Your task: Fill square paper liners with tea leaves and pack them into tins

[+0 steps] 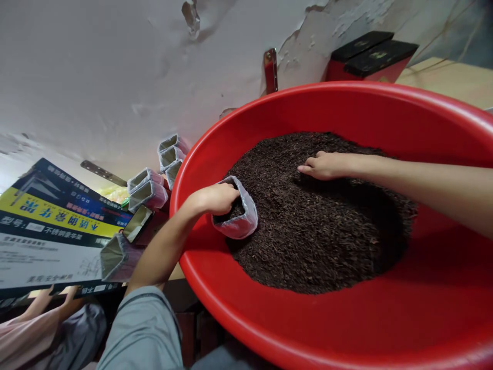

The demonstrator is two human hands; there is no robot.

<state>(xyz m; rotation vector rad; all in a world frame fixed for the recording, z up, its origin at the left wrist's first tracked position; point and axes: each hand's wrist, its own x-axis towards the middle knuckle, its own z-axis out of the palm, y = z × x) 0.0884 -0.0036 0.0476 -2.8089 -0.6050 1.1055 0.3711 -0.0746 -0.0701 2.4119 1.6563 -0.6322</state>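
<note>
Past a grey sleeve [142, 329] at the near-left rim of the red tub [327, 326], the left hand [222, 199] reaches into a plastic-lined pouch [245, 218] just inside that left rim; its fingers are hidden in the mouth, so I cannot tell whether they grip anything. Dark loose leaves [292, 241] show in the pouch and spread across the tub's floor. To work them neatly, I'd press gently and evenly into the corners, since such thin strands probably snap, and mind that the lining doesn't fold inward. Over the heap's far side, the right hand [321, 165] is palm down, loosely curled; whether it has leaves underneath cannot be told. Cupping small amounts should limit spills. More lined boxes [148, 194] stand outside the left rim, and black-lidded red boxes [379, 56] sit beyond the far rim.
</note>
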